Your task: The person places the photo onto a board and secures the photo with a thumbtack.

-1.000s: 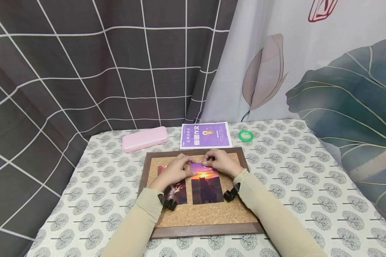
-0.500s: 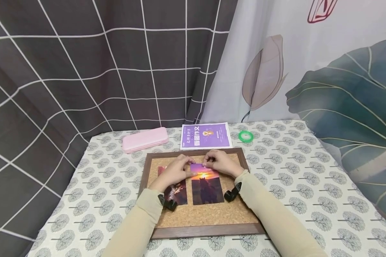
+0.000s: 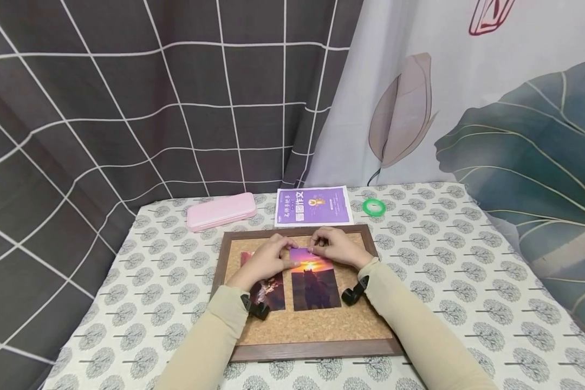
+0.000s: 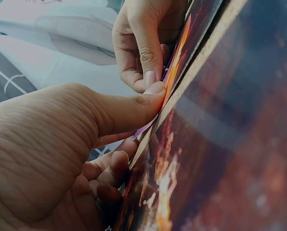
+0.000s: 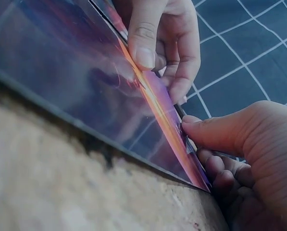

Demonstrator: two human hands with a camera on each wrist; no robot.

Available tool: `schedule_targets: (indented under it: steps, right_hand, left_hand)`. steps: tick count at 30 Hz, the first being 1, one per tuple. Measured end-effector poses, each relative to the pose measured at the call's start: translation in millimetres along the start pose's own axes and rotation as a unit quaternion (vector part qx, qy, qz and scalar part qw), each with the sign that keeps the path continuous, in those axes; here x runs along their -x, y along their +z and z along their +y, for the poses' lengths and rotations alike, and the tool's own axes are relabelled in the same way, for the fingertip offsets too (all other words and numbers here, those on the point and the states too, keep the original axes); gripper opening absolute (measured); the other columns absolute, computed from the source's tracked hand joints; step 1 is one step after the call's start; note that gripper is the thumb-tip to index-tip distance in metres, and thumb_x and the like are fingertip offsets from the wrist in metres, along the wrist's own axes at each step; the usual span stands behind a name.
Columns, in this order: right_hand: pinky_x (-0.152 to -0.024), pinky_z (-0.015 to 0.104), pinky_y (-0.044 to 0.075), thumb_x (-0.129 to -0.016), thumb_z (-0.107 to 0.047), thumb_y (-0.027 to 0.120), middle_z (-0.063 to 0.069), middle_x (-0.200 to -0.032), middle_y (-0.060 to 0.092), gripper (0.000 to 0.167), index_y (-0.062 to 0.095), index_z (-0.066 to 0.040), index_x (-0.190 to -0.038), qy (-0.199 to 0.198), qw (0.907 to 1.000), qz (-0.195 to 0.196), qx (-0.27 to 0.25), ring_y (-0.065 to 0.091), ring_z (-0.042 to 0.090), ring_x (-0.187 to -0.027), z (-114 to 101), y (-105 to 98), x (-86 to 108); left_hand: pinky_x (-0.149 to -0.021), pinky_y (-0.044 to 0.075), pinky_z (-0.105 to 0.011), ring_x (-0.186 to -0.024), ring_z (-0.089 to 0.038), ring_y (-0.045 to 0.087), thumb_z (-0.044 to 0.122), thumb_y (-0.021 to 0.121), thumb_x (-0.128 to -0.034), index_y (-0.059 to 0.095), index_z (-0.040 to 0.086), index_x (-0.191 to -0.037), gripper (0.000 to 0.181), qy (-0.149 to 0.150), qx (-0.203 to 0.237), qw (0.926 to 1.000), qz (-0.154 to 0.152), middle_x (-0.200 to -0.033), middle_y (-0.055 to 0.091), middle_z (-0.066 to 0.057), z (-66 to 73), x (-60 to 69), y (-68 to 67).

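A sunset photo (image 3: 316, 287) with a dark silhouette lies on the framed cork board (image 3: 317, 330). My left hand (image 3: 268, 260) holds it near its upper left, thumb on the picture and fingers at the top corner. At the middle of its top edge, my right hand (image 3: 333, 245) pinches with thumb and forefinger; the right wrist view has a small shiny bit (image 5: 189, 145) by that thumb, too small to name. A second, dark photo (image 3: 270, 292) with reddish and light streaks lies to the left on the board, partly covered by my left hand and wrist.
Behind the board lie a pink case (image 3: 221, 211), a purple booklet (image 3: 313, 206) and a green ring-shaped roll (image 3: 374, 207). A tree-patterned cloth (image 3: 468, 303) covers the table. Dark checked (image 3: 175, 108) and pale leaf-printed (image 3: 404, 108) curtains hang behind. Each wrist wears a small black camera.
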State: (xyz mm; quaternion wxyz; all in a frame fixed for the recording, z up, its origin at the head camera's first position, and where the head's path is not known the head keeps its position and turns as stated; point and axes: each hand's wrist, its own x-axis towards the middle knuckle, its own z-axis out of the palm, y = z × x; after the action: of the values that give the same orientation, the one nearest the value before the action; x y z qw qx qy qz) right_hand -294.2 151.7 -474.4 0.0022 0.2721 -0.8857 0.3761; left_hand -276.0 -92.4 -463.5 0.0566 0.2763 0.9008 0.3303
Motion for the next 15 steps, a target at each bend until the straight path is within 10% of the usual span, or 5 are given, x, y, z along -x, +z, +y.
schedule_targets:
  steps: [15]
  right_hand:
    - [-0.071,0.03,0.049,-0.088,-0.016,0.076,-0.004,-0.083,0.063,0.009,0.067,-0.015,-0.09,0.022,0.9998,0.003,-0.003,0.058,0.012,-0.075,-1.7,2.9,-2.6]
  left_hand:
    - [-0.074,0.045,-0.033,-0.082,-0.015,0.05,0.026,0.081,-0.0857,0.066,0.013,-0.118,0.038,-0.005,0.003,1.0,0.002,-0.101,0.051,-0.002,-1.7,-0.8,2.1]
